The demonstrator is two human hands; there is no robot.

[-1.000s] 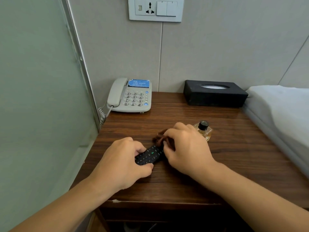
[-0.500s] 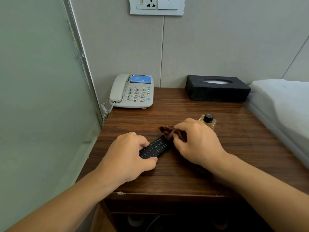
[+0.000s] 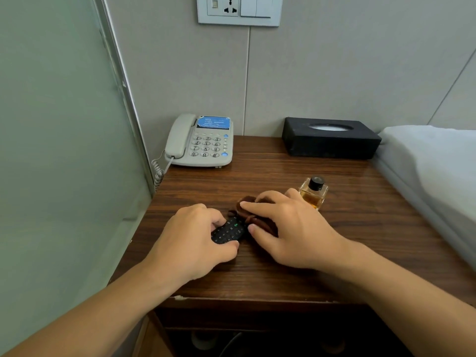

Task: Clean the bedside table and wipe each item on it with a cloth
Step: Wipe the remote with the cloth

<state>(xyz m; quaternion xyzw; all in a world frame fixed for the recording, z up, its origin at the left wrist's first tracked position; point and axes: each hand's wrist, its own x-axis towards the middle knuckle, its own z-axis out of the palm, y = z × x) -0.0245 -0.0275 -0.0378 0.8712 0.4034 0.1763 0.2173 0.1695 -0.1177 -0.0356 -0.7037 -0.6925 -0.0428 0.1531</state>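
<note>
The likeliest mishap, judging from how things lie, is the small glass bottle (image 3: 313,192) at about two o'clock from the right hand (image 3: 288,228): it stands just beside that hand's knuckles, and a wide wiping stroke toward one or two o'clock could knock it over on the bedside table (image 3: 360,228). A second risk is the remote control (image 3: 228,231) skidding toward seven o'clock and off the near edge if the cloth drags it while the holding hand slackens. The left hand (image 3: 190,243) curls its fingers and thumb round the near end of the remote, pinning it flat on the wood at the centre of the table. The right hand bunches the brown cloth (image 3: 253,215) under bent fingers, thumb tucked against it, and presses it onto the remote's far end, at one o'clock from the left hand. The telephone (image 3: 202,141) sits at eleven o'clock and the tissue box (image 3: 329,139) at one o'clock, both well apart from the hands.
</note>
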